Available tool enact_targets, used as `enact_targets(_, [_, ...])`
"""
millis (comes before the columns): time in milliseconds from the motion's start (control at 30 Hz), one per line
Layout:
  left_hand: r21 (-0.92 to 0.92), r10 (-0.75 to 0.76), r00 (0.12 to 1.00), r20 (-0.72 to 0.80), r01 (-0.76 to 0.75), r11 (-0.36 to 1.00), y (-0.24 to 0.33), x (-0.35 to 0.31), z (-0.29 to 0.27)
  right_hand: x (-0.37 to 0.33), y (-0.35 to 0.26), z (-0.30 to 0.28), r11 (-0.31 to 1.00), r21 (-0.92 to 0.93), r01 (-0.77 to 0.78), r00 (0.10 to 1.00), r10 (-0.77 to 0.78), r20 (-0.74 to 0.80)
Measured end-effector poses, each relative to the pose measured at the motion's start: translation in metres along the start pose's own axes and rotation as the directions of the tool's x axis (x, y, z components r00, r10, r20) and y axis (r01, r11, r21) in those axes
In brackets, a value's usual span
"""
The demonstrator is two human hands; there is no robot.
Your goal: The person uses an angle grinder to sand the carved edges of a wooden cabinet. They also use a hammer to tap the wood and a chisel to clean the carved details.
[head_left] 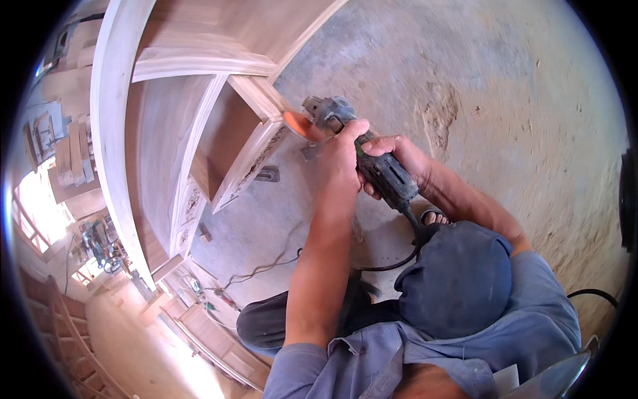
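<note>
You are gripping a dark angle grinder (389,176) with both bare hands, holding it over the concrete floor (531,126) beside an unfinished wooden cabinet (118,113). Your left hand (341,149) is closing its grip around the front of the grinder's body, just behind the metal head (330,113), and your right hand (407,159) is wrapping its grip around the middle of the body, just behind the left. The tool is slanting away from you toward the left, and its orange disc (302,126) is sitting right at the outer corner of a pale wooden frame (256,163) on the cabinet; you are not showing clearly enough whether disc and wood are touching. A black power cord (392,266) is running from the grinder's rear end and curving down to the left. Below the frame, a flat dark block (268,174) is lying on the floor, and a thin cable (256,271) is snaking across it. Farther off on the left, timber boards (73,156) are lying in a pile near a bright window (43,206).
</note>
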State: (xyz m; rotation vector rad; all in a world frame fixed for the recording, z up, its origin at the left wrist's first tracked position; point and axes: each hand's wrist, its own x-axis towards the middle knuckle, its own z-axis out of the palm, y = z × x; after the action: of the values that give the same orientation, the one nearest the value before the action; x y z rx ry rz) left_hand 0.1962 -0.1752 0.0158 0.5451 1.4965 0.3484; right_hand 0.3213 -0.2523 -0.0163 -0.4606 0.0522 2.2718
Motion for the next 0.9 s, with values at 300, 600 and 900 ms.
enact_targets(300, [-0.005,-0.042,0.999,0.007,0.042,0.999,-0.010,0.020,-0.010,0.014,0.001,-0.007,1.000,0.005,0.004,0.999,-0.004,-0.040])
enact_targets(600, [-0.087,-0.031,0.998,-0.049,0.027,0.996,0.005,-0.002,0.005,0.011,0.003,-0.009,1.000,0.031,-0.006,1.000,0.006,-0.003])
enact_targets(900, [-0.155,0.102,0.992,-0.079,-0.114,0.981,0.013,-0.028,0.012,-0.001,-0.004,0.019,0.998,-0.057,-0.028,0.997,0.023,-0.078])
